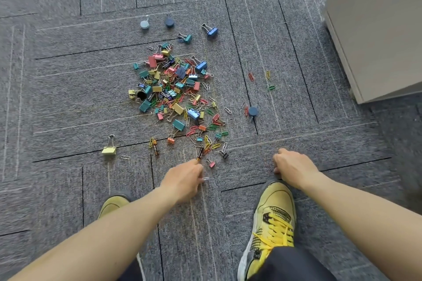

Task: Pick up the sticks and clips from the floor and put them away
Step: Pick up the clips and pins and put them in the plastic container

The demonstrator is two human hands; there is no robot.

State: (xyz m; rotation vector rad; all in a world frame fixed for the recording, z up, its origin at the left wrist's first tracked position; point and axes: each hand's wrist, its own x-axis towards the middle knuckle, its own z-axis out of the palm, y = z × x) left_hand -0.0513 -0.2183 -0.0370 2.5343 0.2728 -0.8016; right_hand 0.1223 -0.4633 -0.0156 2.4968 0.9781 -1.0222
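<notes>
Watching remotely, I am seeing a person crouching over grey carpet (pixel 68 102), yellow sneakers (pixel 274 210) planted, both arms reaching down and forward. The left hand (pixel 182 178) is hovering at the near edge of the spill, fingers curled under and mostly hidden. A silver paper clip (pixel 205 178) is poking out beside them, and I cannot tell whether it is being pinched. The right hand (pixel 293 166) is pressing curled fingers to the carpet off to the side, well apart from the spill, its grip equally hidden. The relation that matters is lying just ahead of the left fingers: an orange-and-black stick (pixel 200 153), its near end touching or almost touching them and its long axis running straight away from the hand. The left hand is clearly nearer, so I am judging a grasp across the stick's width as the next move. A second stick (pixel 155 147) is lying further left, with a yellow binder clip (pixel 109 149) beyond it. Further out, the main heap of coloured clips (pixel 175 89) is waiting untouched.
</notes>
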